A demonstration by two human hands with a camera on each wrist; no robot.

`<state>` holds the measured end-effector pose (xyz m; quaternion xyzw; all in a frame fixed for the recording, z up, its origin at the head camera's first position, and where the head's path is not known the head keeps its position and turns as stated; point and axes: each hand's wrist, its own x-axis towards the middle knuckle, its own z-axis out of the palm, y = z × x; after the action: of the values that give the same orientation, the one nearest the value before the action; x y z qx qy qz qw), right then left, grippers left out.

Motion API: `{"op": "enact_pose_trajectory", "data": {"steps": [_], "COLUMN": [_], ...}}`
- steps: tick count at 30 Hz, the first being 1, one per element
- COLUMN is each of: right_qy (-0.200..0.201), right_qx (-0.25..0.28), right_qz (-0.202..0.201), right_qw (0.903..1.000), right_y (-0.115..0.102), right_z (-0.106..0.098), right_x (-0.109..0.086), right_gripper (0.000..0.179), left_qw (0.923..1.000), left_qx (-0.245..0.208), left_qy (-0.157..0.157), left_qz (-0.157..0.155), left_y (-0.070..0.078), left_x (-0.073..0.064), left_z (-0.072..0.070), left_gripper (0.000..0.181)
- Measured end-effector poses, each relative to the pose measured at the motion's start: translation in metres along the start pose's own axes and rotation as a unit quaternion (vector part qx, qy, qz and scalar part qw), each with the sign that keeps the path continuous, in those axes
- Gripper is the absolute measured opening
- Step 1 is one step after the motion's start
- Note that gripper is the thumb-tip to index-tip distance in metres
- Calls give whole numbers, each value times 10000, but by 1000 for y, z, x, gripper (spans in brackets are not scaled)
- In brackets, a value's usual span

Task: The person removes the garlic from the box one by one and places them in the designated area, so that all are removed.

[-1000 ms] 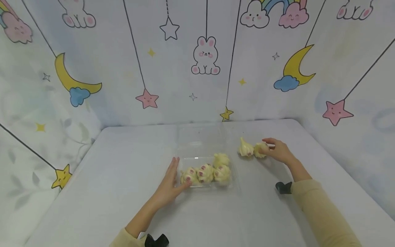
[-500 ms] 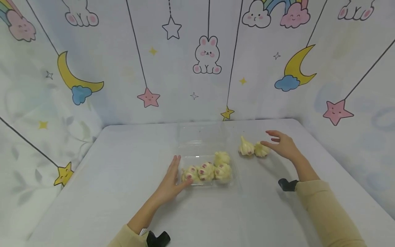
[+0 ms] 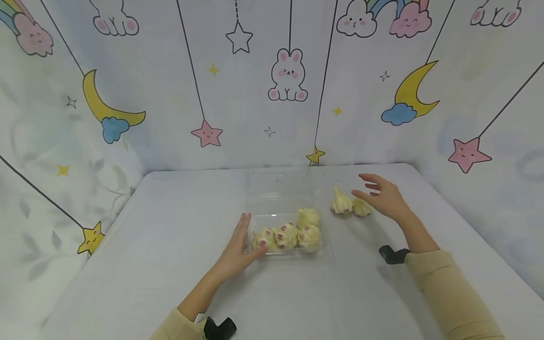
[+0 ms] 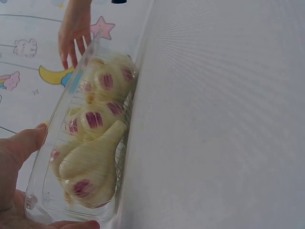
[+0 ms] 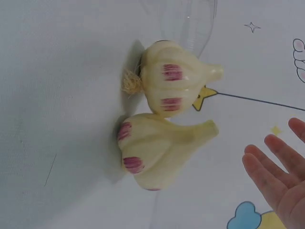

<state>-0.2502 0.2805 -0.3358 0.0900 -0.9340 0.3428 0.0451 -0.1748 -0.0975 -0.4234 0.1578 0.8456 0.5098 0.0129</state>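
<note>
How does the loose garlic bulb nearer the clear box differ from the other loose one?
In the right wrist view, the nearer bulb shows a tuft of roots; the farther bulb shows none. The nearer bulb looks round, while the farther bulb looks lopsided, its neck slanting towards its neighbour.

Both are cream with purple patches and sit on the white table, outside the clear box.

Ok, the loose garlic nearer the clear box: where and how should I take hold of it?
Probably grip that garlic around its wide, round body, coming from above with the right hand, thumb and fingers at its front and back. Its stem points upward, and the other loose garlic crowds its right side.
</note>
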Motion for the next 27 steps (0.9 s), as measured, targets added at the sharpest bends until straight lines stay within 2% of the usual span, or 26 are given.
{"op": "enact_pose_trajectory", "data": {"steps": [10,27], "right_qy": [-53,-386], "right_qx": [84,629], "right_qz": [-266,-643], "right_qw": [9996,9952], "right_y": [-11,-34], "right_z": [13,36], "right_x": [-1,-3], "right_gripper": [70,64], "left_qw": [9999,10000], "left_qx": [90,34], "left_qy": [43,35], "left_qz": [-29,-9], "left_y": [1,1], "left_x": [0,-1], "left_z": [1,0], "left_gripper": [88,89]}}
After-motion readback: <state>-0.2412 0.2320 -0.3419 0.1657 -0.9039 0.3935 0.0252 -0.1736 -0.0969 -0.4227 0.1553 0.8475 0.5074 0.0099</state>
